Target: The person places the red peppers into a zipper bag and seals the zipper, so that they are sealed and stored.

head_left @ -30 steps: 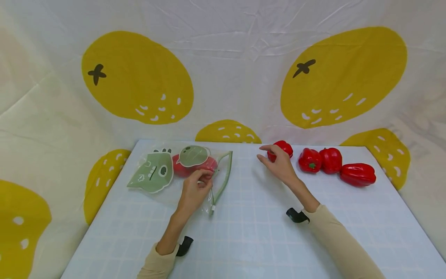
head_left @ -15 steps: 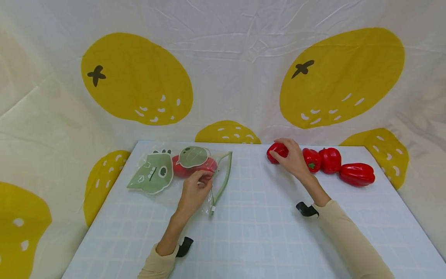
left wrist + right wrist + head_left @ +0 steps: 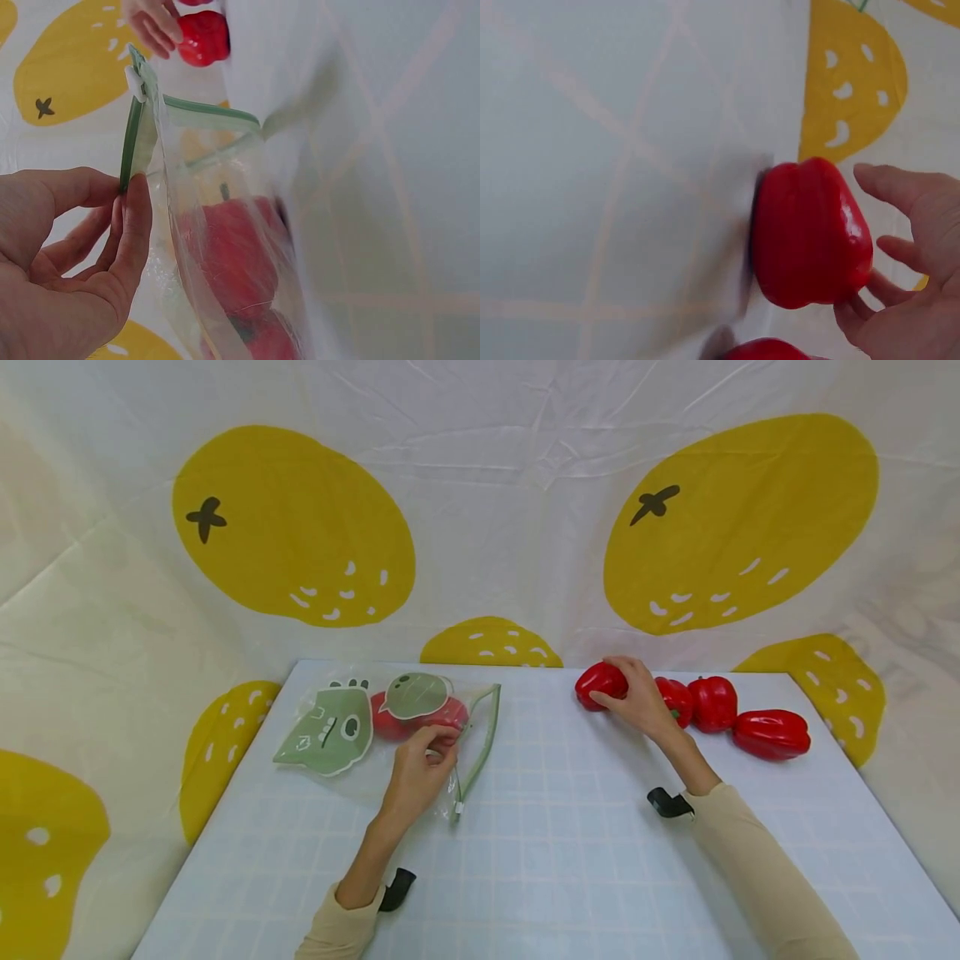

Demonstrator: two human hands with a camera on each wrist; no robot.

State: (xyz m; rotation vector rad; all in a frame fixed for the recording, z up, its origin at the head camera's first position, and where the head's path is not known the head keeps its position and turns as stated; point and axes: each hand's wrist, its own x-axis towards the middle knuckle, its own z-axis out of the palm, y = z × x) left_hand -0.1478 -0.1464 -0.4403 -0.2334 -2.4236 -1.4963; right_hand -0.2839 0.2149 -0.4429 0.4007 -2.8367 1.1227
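I've got the right hand's (image 3: pixel 637 697) fingers (image 3: pixel 891 184) spread, unclenched, the red bell pepper (image 3: pixel 598 682) just left of them; my left hand (image 3: pixel 422 768) pinches the zip bag (image 3: pixel 337 731).

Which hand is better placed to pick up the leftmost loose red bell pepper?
Right, I'd say. The right hand is right at that red bell pepper, while the left hand is farther away, pinching the green zip edge of the plastic bag.
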